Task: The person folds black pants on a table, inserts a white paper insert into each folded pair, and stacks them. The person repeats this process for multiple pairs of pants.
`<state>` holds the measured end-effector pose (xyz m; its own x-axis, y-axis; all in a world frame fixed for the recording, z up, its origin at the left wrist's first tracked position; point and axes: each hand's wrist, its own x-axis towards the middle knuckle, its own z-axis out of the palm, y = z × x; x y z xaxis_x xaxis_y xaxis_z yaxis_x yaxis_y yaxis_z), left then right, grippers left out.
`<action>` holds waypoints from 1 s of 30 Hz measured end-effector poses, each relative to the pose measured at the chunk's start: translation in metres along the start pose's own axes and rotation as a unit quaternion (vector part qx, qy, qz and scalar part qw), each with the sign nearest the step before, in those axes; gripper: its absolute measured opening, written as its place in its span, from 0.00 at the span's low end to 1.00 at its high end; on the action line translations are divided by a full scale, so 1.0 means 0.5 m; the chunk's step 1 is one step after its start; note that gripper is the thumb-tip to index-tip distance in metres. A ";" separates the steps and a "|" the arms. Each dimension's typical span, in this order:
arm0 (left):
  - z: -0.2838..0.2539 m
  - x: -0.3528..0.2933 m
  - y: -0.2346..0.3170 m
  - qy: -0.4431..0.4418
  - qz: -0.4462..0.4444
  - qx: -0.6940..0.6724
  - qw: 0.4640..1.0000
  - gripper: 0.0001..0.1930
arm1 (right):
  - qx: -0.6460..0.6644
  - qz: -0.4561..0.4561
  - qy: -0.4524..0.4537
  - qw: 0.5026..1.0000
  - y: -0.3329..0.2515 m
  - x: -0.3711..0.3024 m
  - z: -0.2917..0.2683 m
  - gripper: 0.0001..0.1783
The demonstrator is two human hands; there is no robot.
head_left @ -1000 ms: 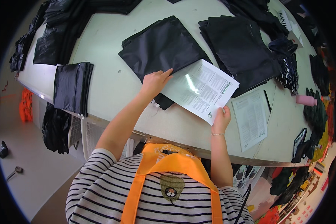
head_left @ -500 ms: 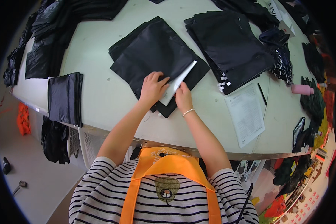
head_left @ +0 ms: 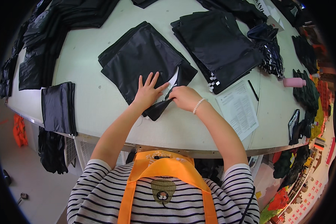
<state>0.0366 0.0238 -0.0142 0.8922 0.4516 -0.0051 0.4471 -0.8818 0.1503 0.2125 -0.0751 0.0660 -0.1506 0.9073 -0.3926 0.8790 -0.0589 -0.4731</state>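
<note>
Paper sheet going into a black bag on the pale worktable.

The left hand lay flat with fingers spread on the black bag, near the table's front edge; the right hand was pinched shut on the folded white paper sheet at the bag's mouth. Best done, I judged, by keeping the bag pinned flat and feeding the sheet in straight, unbuckled.

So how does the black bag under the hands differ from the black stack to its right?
The black bag is pressed flat by the left hand, and the right hand pushes a white sheet into it. The black stack lies untouched, with small white tags at its lower edge. Both are dark and flat on the table.
</note>
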 end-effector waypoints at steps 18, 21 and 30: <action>-0.003 -0.050 -0.064 -0.001 -0.076 -0.233 0.970 0.28 | 0.121 0.098 0.507 0.848 -0.012 0.048 0.204 0.37; 0.006 -0.047 -0.053 -0.002 -0.064 -0.232 0.971 0.29 | 0.497 0.326 0.414 0.689 -0.030 0.019 0.234 0.34; -0.003 -0.030 -0.054 0.253 -0.159 -0.273 0.915 0.28 | 0.246 0.242 0.525 0.778 0.007 -0.037 0.023 0.19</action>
<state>0.0113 0.0410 -0.0166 0.5174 0.8007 0.3022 0.4586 -0.5575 0.6920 0.2130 -0.0970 0.0624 0.8232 0.5550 0.1195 0.3996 -0.4170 -0.8163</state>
